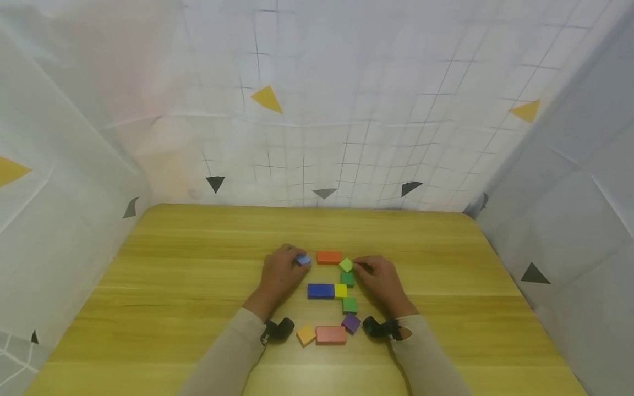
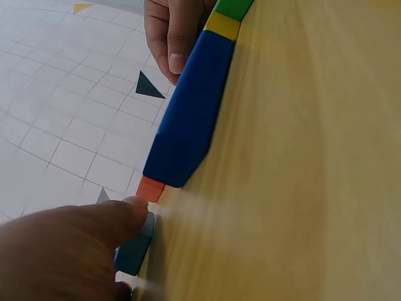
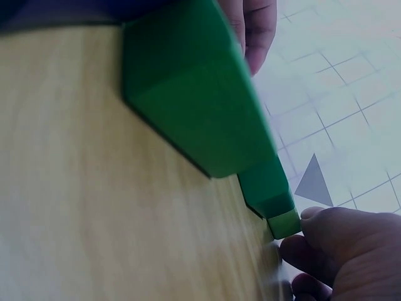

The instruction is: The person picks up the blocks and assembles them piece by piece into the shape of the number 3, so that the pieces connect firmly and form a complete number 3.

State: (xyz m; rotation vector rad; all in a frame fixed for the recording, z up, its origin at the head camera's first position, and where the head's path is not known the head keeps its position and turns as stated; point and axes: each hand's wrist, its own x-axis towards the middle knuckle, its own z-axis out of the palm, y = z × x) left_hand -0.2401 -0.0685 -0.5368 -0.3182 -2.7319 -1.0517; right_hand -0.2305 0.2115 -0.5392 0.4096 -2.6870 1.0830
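Note:
At the far left of the block figure, my left hand (image 1: 283, 272) pinches a light blue block (image 1: 303, 259) between thumb and fingers; the left wrist view shows this block (image 2: 133, 252) under the thumb. Across from it, my right hand (image 1: 381, 278) holds a corner of a light green block (image 1: 345, 265) with thumb and forefinger tips. That block (image 3: 285, 224) touches a green block (image 1: 347, 279). Between the hands lies an orange-red block (image 1: 329, 257). Nearer me are a long blue block (image 1: 320, 291), a yellow block (image 1: 340, 291) and another green block (image 1: 349, 305).
At the near end lie a purple block (image 1: 351, 323), a pink-red block (image 1: 331, 335) and a tilted orange-yellow block (image 1: 306, 334), between the two wrist cameras. The wooden table (image 1: 198, 341) meets a white patterned sheet (image 1: 317, 137) at the back and sides.

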